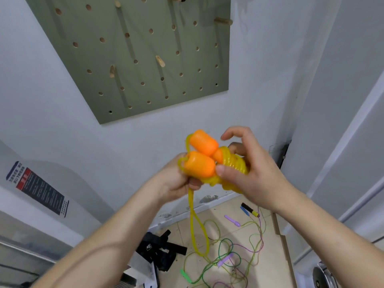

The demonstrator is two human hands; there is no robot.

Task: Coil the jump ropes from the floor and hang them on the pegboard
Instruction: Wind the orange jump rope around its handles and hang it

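Note:
A yellow jump rope (235, 165) with two orange handles (202, 154) is wound into a tight coil in front of me. My left hand (178, 179) grips the handles from below. My right hand (249, 165) wraps around the coil, thumb pressed on it. A loose yellow loop (197, 231) hangs down from the bundle. The green pegboard (145, 80) with wooden pegs (160, 61) is on the wall above. On the floor lie tangled ropes: a purple-handled one (232, 220), a green one (220, 244) and one with a black and yellow handle (250, 209).
Black straps and a white object (160, 252) lie on the tiled floor at lower left. A sticker notice (37, 189) is on the left wall. A white door frame (336, 142) stands to the right. A round metal object (323, 276) sits at the bottom right.

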